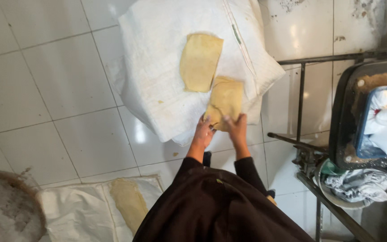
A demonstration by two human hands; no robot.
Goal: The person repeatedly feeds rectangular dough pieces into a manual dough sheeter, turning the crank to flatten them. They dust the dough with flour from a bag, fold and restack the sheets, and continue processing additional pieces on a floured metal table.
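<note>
Both the left hand (202, 132) and the right hand (237, 127) pinch the near edge of a tan dough sheet (225, 99), spreading it flat at the white sack's (157, 67) near edge, beside another sheet (200, 62).

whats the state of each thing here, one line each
left hand: fingers on the near dough sheet's edge
right hand: gripping the same sheet
near dough sheet: flat on the sack, partly held
far dough sheet: lying flat, untouched
white sack: spread over a bulky pile
floor dough sheet: flat on another sack
</note>
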